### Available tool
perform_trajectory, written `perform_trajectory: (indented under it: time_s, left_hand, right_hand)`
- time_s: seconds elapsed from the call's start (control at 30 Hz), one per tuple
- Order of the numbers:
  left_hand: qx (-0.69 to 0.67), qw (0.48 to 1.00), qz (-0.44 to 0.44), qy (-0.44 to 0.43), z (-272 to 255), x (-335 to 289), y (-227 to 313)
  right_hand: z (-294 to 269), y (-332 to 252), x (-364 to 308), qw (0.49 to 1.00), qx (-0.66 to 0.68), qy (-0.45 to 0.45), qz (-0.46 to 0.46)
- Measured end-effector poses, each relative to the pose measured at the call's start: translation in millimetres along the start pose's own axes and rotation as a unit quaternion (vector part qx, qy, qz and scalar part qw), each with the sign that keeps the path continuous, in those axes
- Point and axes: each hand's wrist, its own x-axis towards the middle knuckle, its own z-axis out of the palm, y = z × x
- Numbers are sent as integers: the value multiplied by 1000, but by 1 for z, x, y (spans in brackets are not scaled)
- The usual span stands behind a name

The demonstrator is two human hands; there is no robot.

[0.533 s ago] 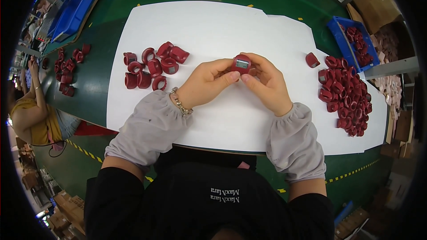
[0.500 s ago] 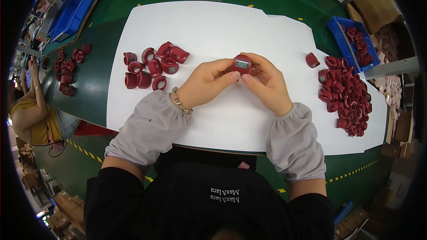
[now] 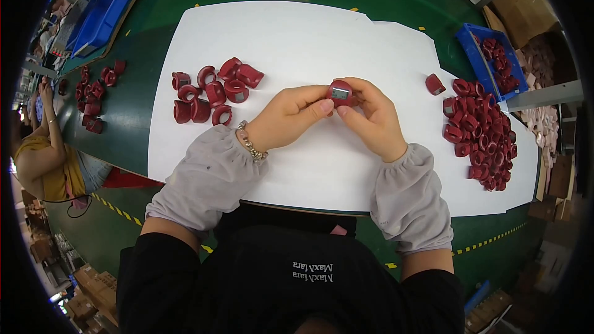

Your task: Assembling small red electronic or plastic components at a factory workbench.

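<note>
Between my two hands is a dark red ring-shaped device (image 3: 340, 93) with a small grey display facing up. The fingers and thumb of my left hand (image 3: 297, 114) pinch its left side. My right hand (image 3: 375, 119) grips it from the right, with the thumb at its lower edge. Both hands are above the white sheet (image 3: 309, 173) that covers the table. Over to the left lies a loose group of similar red devices (image 3: 216, 93), several with displays showing. At the right is a larger heap of them (image 3: 479, 130), and one single device (image 3: 435, 84) rests just apart from it.
A blue bin (image 3: 495, 62) holding more red devices stands at the back right. Beyond the sheet's left edge, another group of devices (image 3: 91, 96) sits on the green tabletop near a person in yellow (image 3: 46, 167). A blue tray (image 3: 108, 9) is at the far left.
The device between my hands has shifted slightly right and tilted, so its display sits at a different angle. My right fingers have moved a little; both forearms stay in place.
</note>
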Motion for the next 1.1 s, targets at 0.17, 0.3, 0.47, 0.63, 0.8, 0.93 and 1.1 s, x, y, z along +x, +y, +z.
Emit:
perform_trajectory:
  time_s: [0.17,0.3,0.47,0.63,0.8,0.93,1.1]
  left_hand:
    - [-9,1000,11,10,5,3,1]
    - [-3,1000,9,12,0,-3,0]
    - [-5,1000,4,8,2,-2,1]
    - [-26,1000,-1,7,1,0,0]
    - [-14,1000,-5,-15,1,0,1]
    - [-26,999,-6,-22,1,1,1]
    - [-21,1000,-8,-20,1,0,0]
  right_hand:
    - [-3,-1,-3,1000,-3,9,5]
    - [3,-3,0,1000,-2,3,0]
    - [1,-1,-2,1000,8,-1,-6]
    - [1,1,-1,1000,17,1,-2]
    - [7,-1,0,1000,-26,8,5]
    - [8,-2,-2,1000,-20,22,5]
    - [8,-2,-1,999,-32,21,-2]
